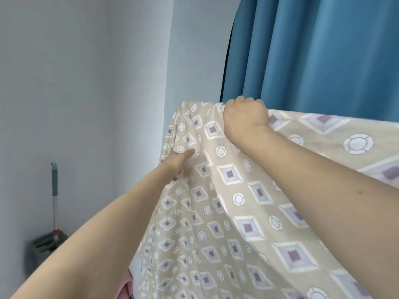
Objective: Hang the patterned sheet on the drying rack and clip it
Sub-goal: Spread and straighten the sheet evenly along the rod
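A beige patterned sheet [237, 201], printed with purple-centred diamonds and white rings, drapes over a raised edge at centre frame and falls toward the lower right, filling most of the bottom half. No brand, label or legible writing appears on the fabric or anywhere else in view. The rack beneath it is hidden by the cloth.

The right hand [245, 119], just above centre, has its grip closed on the sheet's top fold, fingers curled over the far side of the crest. The sheet spreads away from that grip to the right along the upper edge and downward in long folds.

The left hand [179, 161], lower and left of centre, meets the sheet's hanging left border; its thumb lies on the front of the fabric, and the other fingers are out of sight behind it, so the grip appears to pinch the edge.

A blue curtain [313, 50] hangs at upper right, a pale wall [86, 72] fills the left, and a mop [55, 203] leans at lower left.
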The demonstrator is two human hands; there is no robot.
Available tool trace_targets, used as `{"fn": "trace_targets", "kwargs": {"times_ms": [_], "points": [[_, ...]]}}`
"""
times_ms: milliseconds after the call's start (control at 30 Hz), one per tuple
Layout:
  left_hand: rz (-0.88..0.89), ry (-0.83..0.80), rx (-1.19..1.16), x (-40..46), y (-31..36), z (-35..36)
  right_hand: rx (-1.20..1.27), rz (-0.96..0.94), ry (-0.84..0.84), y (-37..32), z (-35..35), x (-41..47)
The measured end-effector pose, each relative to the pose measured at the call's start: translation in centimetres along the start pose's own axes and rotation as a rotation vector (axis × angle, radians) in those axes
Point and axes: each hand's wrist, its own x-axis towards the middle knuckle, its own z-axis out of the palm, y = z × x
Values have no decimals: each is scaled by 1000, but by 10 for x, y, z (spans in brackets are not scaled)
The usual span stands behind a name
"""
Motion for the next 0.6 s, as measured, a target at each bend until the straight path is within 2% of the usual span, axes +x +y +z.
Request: {"fn": "trace_targets", "kwargs": {"times_ms": [67, 133, 233, 433, 533, 600], "points": [[29, 62, 44, 10, -3, 5, 6, -11, 23, -7, 7, 7], [60, 39, 43, 26, -6, 6, 12, -7, -4, -22, 15, 22], [238, -10, 45, 48, -8, 13, 16, -8, 40, -33, 22, 38], [548, 161, 298, 48, -12, 19, 21, -2, 109, -33, 31, 38], [531, 191, 476, 42, -31, 11, -25, 25, 102, -27, 35, 33], [473, 148, 570, 43, -42, 6, -67, 40, 104, -29, 40, 27]]}}
